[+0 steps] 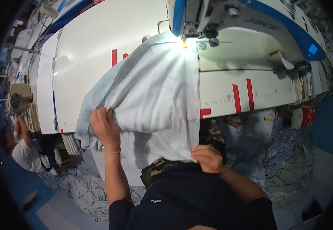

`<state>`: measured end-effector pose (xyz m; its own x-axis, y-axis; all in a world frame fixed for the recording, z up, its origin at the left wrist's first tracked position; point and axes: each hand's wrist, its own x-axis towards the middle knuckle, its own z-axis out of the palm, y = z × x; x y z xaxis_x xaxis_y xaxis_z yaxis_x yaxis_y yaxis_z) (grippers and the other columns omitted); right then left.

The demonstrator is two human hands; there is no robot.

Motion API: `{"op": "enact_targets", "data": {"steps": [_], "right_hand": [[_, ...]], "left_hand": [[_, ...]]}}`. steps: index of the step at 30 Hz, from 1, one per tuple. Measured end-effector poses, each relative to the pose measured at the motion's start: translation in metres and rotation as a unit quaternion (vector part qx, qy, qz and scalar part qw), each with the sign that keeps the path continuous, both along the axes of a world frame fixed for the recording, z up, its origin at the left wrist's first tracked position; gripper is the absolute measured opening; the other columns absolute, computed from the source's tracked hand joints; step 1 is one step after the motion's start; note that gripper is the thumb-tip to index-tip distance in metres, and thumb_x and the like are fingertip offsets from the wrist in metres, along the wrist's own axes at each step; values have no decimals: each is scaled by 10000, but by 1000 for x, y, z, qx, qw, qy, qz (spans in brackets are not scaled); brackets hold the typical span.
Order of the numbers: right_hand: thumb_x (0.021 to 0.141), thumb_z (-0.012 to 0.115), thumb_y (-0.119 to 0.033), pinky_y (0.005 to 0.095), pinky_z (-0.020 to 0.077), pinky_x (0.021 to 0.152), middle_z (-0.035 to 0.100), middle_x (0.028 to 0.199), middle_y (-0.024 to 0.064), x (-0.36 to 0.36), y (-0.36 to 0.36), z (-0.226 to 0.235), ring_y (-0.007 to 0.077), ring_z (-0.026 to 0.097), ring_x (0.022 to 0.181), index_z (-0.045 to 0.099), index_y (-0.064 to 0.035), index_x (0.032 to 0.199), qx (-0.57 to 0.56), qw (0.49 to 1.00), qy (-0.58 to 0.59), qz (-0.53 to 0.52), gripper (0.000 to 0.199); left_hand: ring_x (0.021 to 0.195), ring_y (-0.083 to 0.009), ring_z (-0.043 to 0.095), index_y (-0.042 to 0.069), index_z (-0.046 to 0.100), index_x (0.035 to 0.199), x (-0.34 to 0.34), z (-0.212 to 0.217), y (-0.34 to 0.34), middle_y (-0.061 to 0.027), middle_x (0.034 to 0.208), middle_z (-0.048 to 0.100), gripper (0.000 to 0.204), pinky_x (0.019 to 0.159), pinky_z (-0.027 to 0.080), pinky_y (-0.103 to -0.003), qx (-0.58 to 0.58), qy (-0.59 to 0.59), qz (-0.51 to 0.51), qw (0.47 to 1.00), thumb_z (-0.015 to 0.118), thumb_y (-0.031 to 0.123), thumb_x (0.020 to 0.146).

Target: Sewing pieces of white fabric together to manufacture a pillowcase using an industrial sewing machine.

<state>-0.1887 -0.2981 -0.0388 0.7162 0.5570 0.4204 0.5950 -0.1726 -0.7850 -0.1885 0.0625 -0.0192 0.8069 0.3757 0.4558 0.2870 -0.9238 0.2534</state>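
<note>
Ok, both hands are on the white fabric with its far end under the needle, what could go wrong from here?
1. The left hand grips a bunched fold of the white fabric, so a pleat could get stitched in.
2. The right hand pinches the edge low by the lap; uneven pull may steer the seam off line at the needle.
3. Slack fabric hanging off the table could drag.

My top is a dark navy short-sleeved shirt; the sleeves end above my elbows, well back from both hands, so forearms are bare. Small white logo mark on the shirt front, just behind my left forearm. Thin pale band [112,151] round my left wrist, right behind my left hand [105,128]. No band or watch by my right hand [208,158]. Camouflage-pattern trousers [159,168] show between my forearms.
</note>
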Motion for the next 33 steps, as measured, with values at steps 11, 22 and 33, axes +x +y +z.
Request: {"op": "enact_targets", "data": {"steps": [11, 22, 33], "right_hand": [[749, 697, 47, 312, 497, 630, 707, 976, 51, 66, 5, 26, 221, 716, 918, 699, -67, 876, -25, 998, -47, 40, 171], [671, 645, 61, 326, 476, 641, 694, 907, 66, 131, 26, 53, 241, 702, 895, 685, -25, 847, -101, 989, -96, 58, 200], [658, 625, 80, 363, 492, 741, 678, 971, 97, 192, 43, 53, 269, 685, 939, 678, 0, 875, -163, 977, -117, 77, 238]], "left_hand": [[850, -390, 547, -7, 548, 965, 101, 28, 32, -187, 902, 554, 86, 758, 452, -420, -71, 60, -94, 991, 612, 51, 954], [858, -387, 603, 21, 553, 977, 165, 13, 60, -167, 935, 607, 112, 729, 480, -448, -24, 12, -135, 990, 642, 46, 915], [863, -393, 627, 46, 551, 970, 225, -5, 94, -169, 951, 638, 114, 731, 503, -463, 20, -33, -138, 990, 643, 91, 921]]}}
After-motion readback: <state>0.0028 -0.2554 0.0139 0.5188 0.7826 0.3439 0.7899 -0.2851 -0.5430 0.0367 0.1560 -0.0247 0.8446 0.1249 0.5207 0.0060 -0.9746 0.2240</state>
